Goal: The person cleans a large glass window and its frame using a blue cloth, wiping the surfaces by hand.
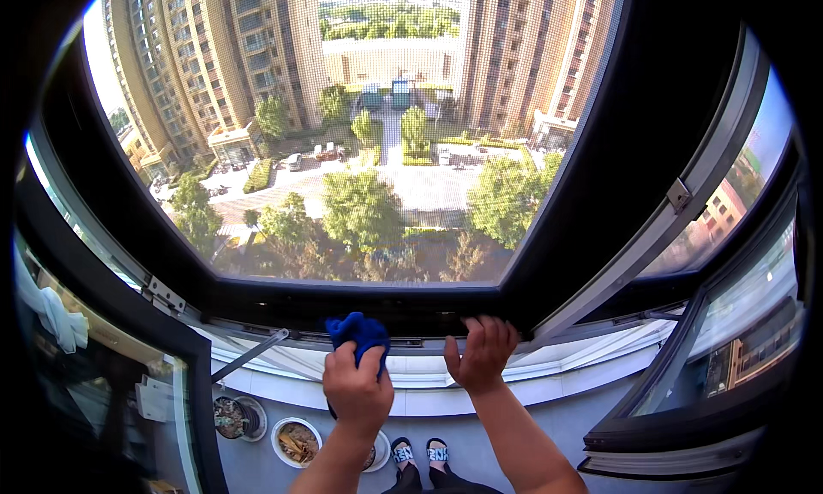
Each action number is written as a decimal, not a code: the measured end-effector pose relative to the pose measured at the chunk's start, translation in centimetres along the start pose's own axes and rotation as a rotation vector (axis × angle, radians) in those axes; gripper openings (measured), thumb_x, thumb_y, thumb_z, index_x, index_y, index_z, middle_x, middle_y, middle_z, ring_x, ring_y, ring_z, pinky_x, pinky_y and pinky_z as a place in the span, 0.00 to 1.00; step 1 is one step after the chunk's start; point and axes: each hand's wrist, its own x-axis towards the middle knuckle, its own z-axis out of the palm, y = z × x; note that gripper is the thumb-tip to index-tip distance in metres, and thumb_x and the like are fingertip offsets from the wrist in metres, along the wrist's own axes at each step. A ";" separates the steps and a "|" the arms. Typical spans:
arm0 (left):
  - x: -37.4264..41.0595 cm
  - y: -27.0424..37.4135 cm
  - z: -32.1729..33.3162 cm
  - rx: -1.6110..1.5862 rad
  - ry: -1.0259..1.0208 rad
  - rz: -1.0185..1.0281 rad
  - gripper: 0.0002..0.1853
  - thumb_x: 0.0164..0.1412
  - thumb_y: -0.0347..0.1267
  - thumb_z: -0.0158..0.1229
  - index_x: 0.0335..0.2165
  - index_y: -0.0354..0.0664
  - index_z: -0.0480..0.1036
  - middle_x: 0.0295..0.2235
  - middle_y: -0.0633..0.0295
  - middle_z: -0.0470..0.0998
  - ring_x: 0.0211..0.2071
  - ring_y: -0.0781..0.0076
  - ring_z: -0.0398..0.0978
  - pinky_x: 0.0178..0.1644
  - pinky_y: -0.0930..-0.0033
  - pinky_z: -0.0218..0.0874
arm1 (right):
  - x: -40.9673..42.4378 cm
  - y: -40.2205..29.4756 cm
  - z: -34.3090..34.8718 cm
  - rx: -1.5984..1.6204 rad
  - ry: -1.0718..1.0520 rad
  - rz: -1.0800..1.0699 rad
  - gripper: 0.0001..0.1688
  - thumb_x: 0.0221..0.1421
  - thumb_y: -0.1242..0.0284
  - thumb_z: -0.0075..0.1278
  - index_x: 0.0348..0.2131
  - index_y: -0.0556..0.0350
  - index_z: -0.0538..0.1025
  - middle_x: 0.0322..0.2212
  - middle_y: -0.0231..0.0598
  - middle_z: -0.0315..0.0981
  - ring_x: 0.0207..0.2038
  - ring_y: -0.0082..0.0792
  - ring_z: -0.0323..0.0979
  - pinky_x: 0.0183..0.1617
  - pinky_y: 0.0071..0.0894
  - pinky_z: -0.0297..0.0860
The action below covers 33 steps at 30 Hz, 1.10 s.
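A bunched blue cloth (357, 337) is gripped in my left hand (359, 384), against the dark lower frame of a window (270, 296). To the right, my right hand (482, 352) rests on the same frame near its lower right corner, fingers bent over the edge and partly lost in shadow; nothing shows in it. Beyond the frame is a mesh insect screen (386, 262). A metal track (411, 343) runs along the sill just below both hands.
Window sashes stand swung inward at left (204, 391) and right (701, 423); a metal stay arm (251, 356) joins the left one. Below are a white sill (450, 401), a planter with dry leaves (297, 442), another pot (239, 418) and my sandalled feet (421, 454).
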 end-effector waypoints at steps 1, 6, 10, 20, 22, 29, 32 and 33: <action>0.2 1.4 0.5 -0.037 -0.003 0.062 0.14 0.39 0.23 0.64 0.31 0.44 0.80 0.34 0.51 0.73 0.34 0.49 0.71 0.36 0.54 0.65 | 0.1 -0.3 -0.2 0.025 0.017 0.007 0.20 0.54 0.61 0.49 0.42 0.54 0.71 0.39 0.44 0.67 0.45 0.46 0.65 0.55 0.50 0.56; 0.5 5.3 3.1 -0.189 -0.076 0.245 0.13 0.40 0.24 0.63 0.30 0.47 0.80 0.36 0.53 0.75 0.31 0.55 0.72 0.33 0.60 0.66 | -0.6 0.8 -0.9 0.275 0.018 0.092 0.17 0.51 0.76 0.49 0.43 0.56 0.69 0.42 0.48 0.66 0.48 0.49 0.64 0.57 0.50 0.56; 0.8 -0.9 -0.1 -0.095 -0.032 0.095 0.14 0.41 0.24 0.63 0.32 0.47 0.79 0.39 0.53 0.74 0.36 0.51 0.71 0.39 0.56 0.66 | -1.8 2.6 -2.9 0.176 0.041 0.113 0.17 0.53 0.79 0.46 0.45 0.61 0.70 0.45 0.49 0.65 0.53 0.52 0.62 0.58 0.50 0.59; 0.2 -0.4 0.2 0.107 0.003 0.018 0.14 0.40 0.23 0.63 0.32 0.44 0.79 0.38 0.51 0.74 0.36 0.51 0.70 0.39 0.56 0.65 | -4.3 1.6 -4.7 -0.004 -0.185 0.084 0.30 0.50 0.76 0.49 0.54 0.68 0.69 0.58 0.52 0.62 0.63 0.51 0.56 0.65 0.48 0.54; -0.2 0.6 0.8 0.099 -0.015 0.085 0.15 0.39 0.24 0.63 0.32 0.45 0.79 0.38 0.51 0.74 0.35 0.53 0.70 0.37 0.57 0.65 | -4.1 1.7 -4.8 0.002 -0.184 0.099 0.30 0.49 0.74 0.50 0.53 0.67 0.70 0.56 0.50 0.64 0.61 0.48 0.57 0.64 0.47 0.55; -0.3 -0.4 0.5 0.041 -0.011 0.117 0.15 0.37 0.23 0.64 0.31 0.46 0.80 0.37 0.52 0.74 0.35 0.53 0.71 0.37 0.58 0.66 | 1.3 0.7 -6.6 -0.003 -0.429 0.337 0.31 0.44 0.70 0.55 0.49 0.62 0.71 0.48 0.48 0.65 0.38 0.46 0.76 0.41 0.45 0.73; -0.4 -0.3 0.7 0.054 0.000 0.105 0.16 0.36 0.23 0.64 0.31 0.46 0.79 0.37 0.52 0.74 0.35 0.53 0.71 0.36 0.58 0.66 | 3.2 0.6 -6.9 -0.111 -0.603 0.344 0.30 0.44 0.68 0.55 0.48 0.60 0.70 0.47 0.48 0.64 0.33 0.47 0.77 0.36 0.44 0.75; -0.4 -0.3 0.7 0.047 -0.004 0.108 0.16 0.36 0.23 0.64 0.31 0.46 0.79 0.37 0.52 0.74 0.35 0.53 0.71 0.36 0.58 0.66 | 3.5 0.6 -6.9 -0.121 -0.663 0.367 0.30 0.44 0.68 0.55 0.48 0.60 0.70 0.48 0.49 0.63 0.34 0.47 0.77 0.36 0.44 0.75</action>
